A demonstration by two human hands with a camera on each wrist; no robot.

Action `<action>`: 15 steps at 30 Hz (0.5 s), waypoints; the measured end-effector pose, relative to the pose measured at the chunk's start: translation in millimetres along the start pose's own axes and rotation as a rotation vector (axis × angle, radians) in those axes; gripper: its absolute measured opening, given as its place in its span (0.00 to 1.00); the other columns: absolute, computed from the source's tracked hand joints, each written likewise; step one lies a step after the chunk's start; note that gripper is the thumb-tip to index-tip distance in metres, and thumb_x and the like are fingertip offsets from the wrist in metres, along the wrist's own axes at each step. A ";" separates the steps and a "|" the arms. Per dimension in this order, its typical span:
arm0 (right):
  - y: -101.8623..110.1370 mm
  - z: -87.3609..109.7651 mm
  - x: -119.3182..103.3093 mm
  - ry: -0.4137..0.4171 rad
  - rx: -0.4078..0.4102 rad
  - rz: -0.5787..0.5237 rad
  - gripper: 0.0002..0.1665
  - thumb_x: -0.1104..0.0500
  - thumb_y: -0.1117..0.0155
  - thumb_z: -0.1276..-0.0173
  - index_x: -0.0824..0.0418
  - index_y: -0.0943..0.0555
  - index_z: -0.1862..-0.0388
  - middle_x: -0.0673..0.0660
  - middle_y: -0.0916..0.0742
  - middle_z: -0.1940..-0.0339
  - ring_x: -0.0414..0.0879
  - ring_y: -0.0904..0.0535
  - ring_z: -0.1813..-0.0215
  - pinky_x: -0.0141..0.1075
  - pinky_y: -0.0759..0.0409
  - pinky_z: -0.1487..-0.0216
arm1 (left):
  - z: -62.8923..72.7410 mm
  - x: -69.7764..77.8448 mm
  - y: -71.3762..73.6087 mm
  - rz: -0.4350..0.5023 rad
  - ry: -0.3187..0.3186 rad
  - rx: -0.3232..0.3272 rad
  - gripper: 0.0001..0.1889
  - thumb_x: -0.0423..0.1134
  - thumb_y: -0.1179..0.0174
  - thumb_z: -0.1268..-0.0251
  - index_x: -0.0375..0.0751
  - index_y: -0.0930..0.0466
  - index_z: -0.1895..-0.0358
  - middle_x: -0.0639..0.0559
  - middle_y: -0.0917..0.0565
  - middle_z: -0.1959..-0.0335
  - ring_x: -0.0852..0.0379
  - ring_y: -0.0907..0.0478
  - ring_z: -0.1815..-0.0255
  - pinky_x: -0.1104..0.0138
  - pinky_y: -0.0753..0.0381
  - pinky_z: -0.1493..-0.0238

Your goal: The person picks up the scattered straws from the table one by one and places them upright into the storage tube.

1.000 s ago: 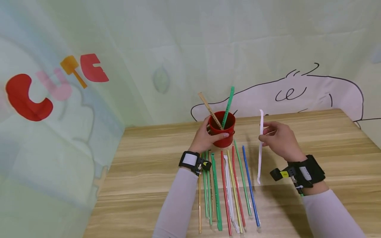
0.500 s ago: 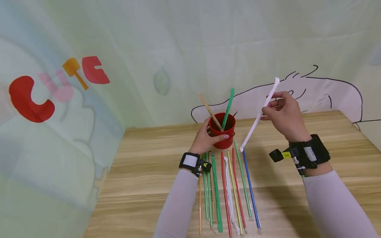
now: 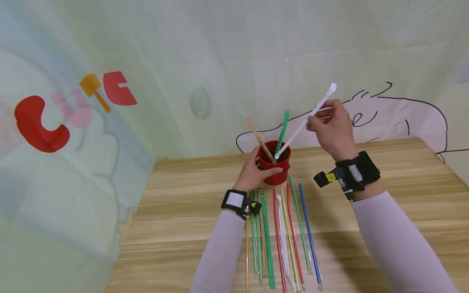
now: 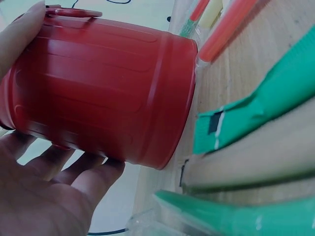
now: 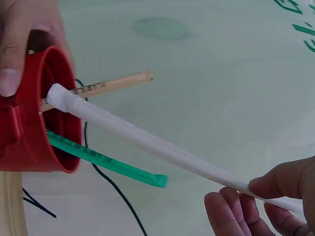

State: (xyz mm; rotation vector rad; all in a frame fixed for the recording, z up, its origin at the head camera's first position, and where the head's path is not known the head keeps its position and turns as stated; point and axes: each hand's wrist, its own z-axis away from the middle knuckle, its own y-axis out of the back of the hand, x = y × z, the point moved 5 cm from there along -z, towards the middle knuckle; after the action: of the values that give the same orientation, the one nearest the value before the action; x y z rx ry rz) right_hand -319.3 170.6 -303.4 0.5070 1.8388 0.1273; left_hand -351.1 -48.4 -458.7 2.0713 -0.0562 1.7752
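Note:
My left hand (image 3: 255,172) grips a small red bucket (image 4: 106,83) that stands on the table, thumb across its front and fingers round the far side. Between thumb and fingers, my right hand (image 3: 334,126) pinches a white paper-wrapped straw (image 5: 147,142). That straw slants down to the left, its lower end right at the bucket's mouth in the head view. Inside the bucket lean a tan wrapped straw (image 3: 259,139) and a green wrapped straw (image 3: 282,132), both sticking up past the rim.
Below the bucket, several wrapped straws lie side by side on the wooden table (image 3: 176,211). Among them are a blue straw (image 3: 309,232), a green paper-wrapped one (image 3: 267,240) and another white one (image 3: 283,236). A printed cloth backdrop (image 3: 220,73) rises behind the table.
My right hand has risen and moved left, tilting the white straw from nearly upright to a slant and bringing its lower end to the bucket. The left hand and bucket stay in place.

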 end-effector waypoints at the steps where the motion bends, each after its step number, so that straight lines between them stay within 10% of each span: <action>1: -4.5 -0.5 0.6 0.007 -0.004 0.013 0.24 0.62 0.38 0.24 0.66 0.33 0.35 0.62 0.18 0.51 0.42 0.14 0.59 0.22 0.15 0.57 | -0.2 -0.3 0.3 -0.001 0.001 0.002 0.45 0.49 0.24 0.40 0.63 0.40 0.22 0.53 0.28 0.26 0.44 0.29 0.27 0.50 0.18 0.36; 15: -53.6 4.2 25.1 -0.050 -0.188 0.187 0.31 0.58 0.38 0.23 0.68 0.36 0.28 0.69 0.15 0.46 0.62 0.14 0.48 0.53 0.12 0.48 | -0.2 -1.5 -1.9 -0.014 -0.006 0.007 0.44 0.52 0.25 0.39 0.64 0.40 0.22 0.56 0.27 0.27 0.47 0.29 0.27 0.49 0.20 0.33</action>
State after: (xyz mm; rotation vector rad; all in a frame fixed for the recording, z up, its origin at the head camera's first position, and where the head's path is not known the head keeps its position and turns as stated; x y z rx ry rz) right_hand -336.3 131.7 -344.9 0.5438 1.7078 0.4073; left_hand -351.1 -47.0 -460.7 2.0765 -0.0373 1.7635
